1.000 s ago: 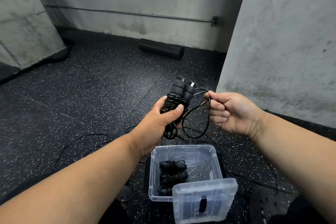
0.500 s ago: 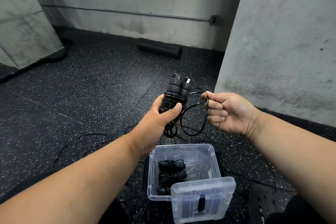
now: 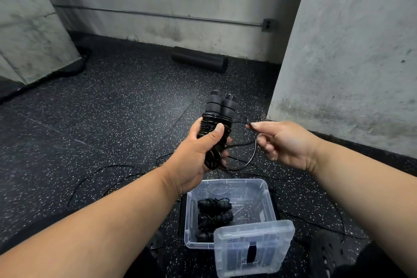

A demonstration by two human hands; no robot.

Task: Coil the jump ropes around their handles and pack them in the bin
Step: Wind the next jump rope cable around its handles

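Above the clear bin (image 3: 266, 201) on the speckled floor (image 3: 101, 131), we held a pair of black handles (image 3: 220, 108) upright in our left hand (image 3: 198, 151), fingers and thumb wrapped round the cord already wound tight about them. Our right hand (image 3: 286, 142) was just beside it, pinching the free cord (image 3: 243, 149) between thumb and forefinger, the other fingers loosely curled. A short loop of that cord sagged between the two hands.

As to progress, three coiled ropes (image 3: 214, 216) lay stacked in the bin, its lid (image 3: 255, 248) propped against the near side. The bundle in hand looked nearly finished, with most of its cord wrapped and only that loop left to take up. More thin cord (image 3: 108, 178) trailed over the floor to the left and right of the bin, so we judged at least one rope remained to be coiled, though how many we could not tell from those tangled lines.

Against the picture half a second before, our right hand had opened somewhat from a closed fist into a fingertip pinch and had drawn the cord out level with the top of the coil. The hanging loop had shrunk, and the left hand's grip was unchanged.
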